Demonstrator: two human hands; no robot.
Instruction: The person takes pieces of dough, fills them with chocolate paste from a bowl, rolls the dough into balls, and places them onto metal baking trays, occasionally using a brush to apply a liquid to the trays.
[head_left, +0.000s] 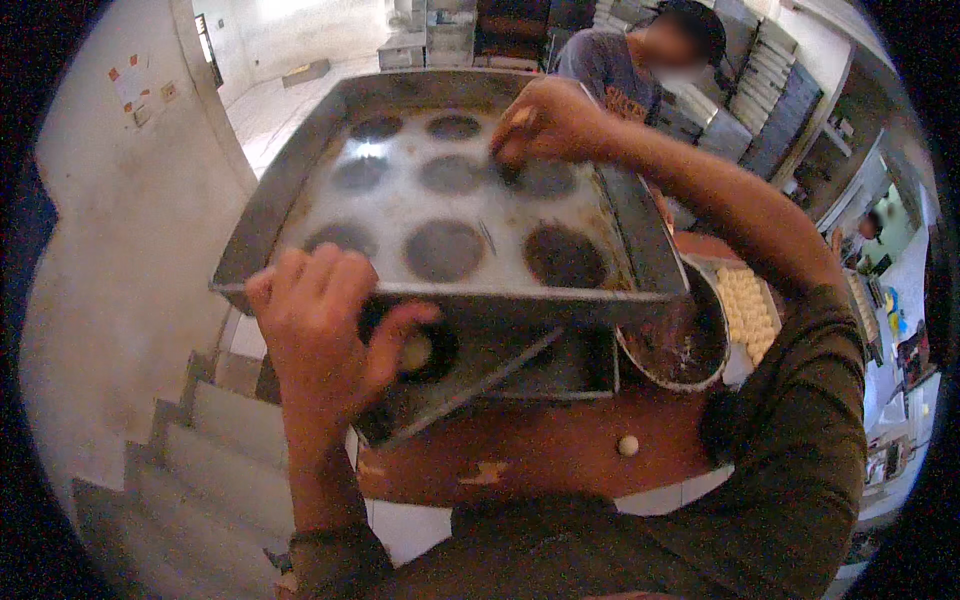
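A deep metal baking pan (310, 205) with raised sides and rows of dark round spots is tilted up in front of me. My left hand (325, 320) grips its near left rim, fingers over the edge and thumb below. Over the pan's far right part, my right hand (560, 122) has its fingers bent together, tips down at a dark round spot; what they hold, if anything, is hidden. Under the pan sits another metal tray (590, 365), mostly covered. A pale round ball (417, 352) shows beside my left thumb.
On the brown table (550, 455) lies a small pale ball (627, 445). To the right stand a bowl of dark stuff (680, 350) and a tray of dough balls (745, 310). Steps (230, 430) lie at left. Another person (610, 65) is across from me.
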